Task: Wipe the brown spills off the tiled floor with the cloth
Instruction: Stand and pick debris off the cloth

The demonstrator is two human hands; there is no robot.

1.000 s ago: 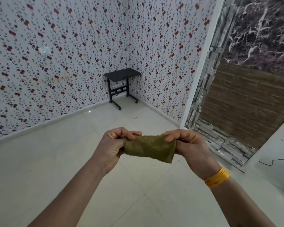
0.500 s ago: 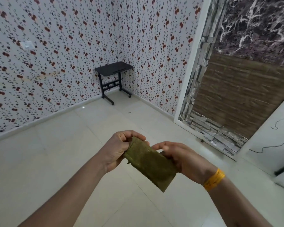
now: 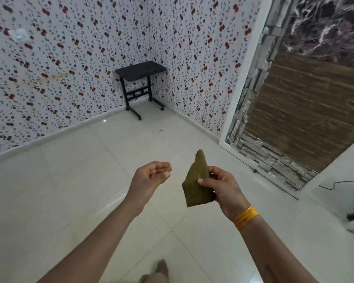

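A folded olive-green cloth stands on end in front of me, pinched between the thumb and fingers of my right hand. A yellow bangle sits on that wrist. My left hand hovers just left of the cloth, palm up, fingers loosely curled and apart, holding nothing. The cream tiled floor spreads below both hands. A small dark speck lies on the tiles farther ahead. I see no distinct brown spill near my hands.
A small black side table stands in the far corner against floral wallpaper. A stone and wood-look panel lines the right wall. A dark cable trails on the floor at right. My foot shows at the bottom edge.
My left hand has let go of the cloth and moved away to the left. My right hand has turned the cloth upright and holds it alone.
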